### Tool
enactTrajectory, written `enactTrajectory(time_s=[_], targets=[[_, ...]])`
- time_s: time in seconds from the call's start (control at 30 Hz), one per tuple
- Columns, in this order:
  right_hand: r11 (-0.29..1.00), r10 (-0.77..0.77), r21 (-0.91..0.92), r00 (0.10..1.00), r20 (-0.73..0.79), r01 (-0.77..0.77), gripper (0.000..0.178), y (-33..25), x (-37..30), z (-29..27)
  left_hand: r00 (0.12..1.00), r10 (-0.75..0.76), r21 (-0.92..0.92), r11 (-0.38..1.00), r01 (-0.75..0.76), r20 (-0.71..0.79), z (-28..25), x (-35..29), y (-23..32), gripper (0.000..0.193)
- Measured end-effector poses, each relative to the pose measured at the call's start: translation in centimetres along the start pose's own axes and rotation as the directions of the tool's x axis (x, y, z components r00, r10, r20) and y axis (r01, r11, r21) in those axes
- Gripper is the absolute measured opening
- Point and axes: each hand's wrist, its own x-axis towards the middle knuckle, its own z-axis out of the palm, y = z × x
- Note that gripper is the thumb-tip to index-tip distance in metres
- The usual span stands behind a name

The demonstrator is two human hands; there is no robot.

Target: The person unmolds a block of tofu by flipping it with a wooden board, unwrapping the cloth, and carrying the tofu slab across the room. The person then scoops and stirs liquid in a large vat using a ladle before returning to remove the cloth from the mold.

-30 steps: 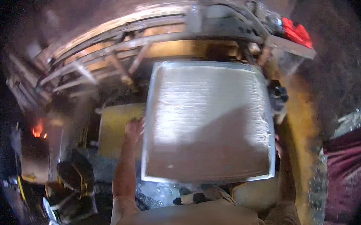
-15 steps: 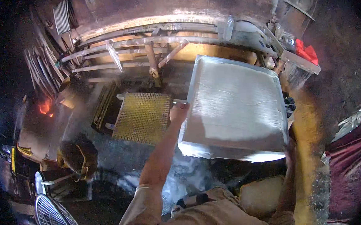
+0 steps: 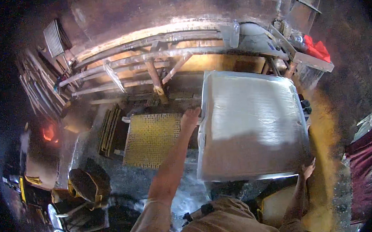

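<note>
A large square frame covered with a pale, shiny sheet [image 3: 255,124] lies in front of me, with wrinkles across its surface and a shadow over its near half. My left hand [image 3: 190,118] is closed at its left edge, the knuckles upward. At the near right corner, my right hand [image 3: 309,168] grips the edge, its fingers partly hidden beside the frame. Just left of my left hand is a yellow woven mesh panel [image 3: 153,140], lying low and apart from the frame.
Wooden rails [image 3: 147,56] run along the far wall, with a clear plastic bottle [image 3: 234,34] near their right end. A red cloth [image 3: 317,48] lies at the far right. A fire glows [image 3: 49,132] at the left, and a dark bucket [image 3: 87,185] stands nearer me.
The covered frame has shifted slightly right and nearer, and its bright front side has dropped out of sight. My right hand has moved down to the near right corner.
</note>
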Motion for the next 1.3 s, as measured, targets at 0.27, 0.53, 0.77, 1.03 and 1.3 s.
enactTrajectory(time_s=[0.27,0.53,0.77,1.03,1.3], targets=[[0.999,-0.034,-0.002,0.998,-0.052,0.034,0.072,2.3,-0.9,0.3,0.968,0.206,0.356,0.924,-0.143,-0.146,1.5,7.2,0.8,0.03],[0.996,-0.094,-0.009,0.988,-0.124,0.093,0.063,1.3,0.4,0.7,0.941,0.028,-0.299,0.951,0.079,0.337,3.5,2.3,-10.0,0.066],[0.965,-0.25,-0.101,0.965,-0.082,0.241,0.052,-8.1,4.0,0.5,0.879,0.04,0.251,0.951,-0.18,0.476,0.4,-10.5,-10.0,0.064],[0.513,-0.855,0.316,0.508,0.105,0.798,0.04,-47.3,1.6,10.6,0.962,0.185,0.08,0.976,-0.204,0.2,-27.6,-18.3,-14.1,0.048],[0.473,-0.879,0.855,-0.05,0.473,-0.213,0.026,-85.1,-44.8,5.2,0.596,-0.134,-0.217,0.974,-0.07,-0.792,-57.8,-36.4,-29.1,0.024]])
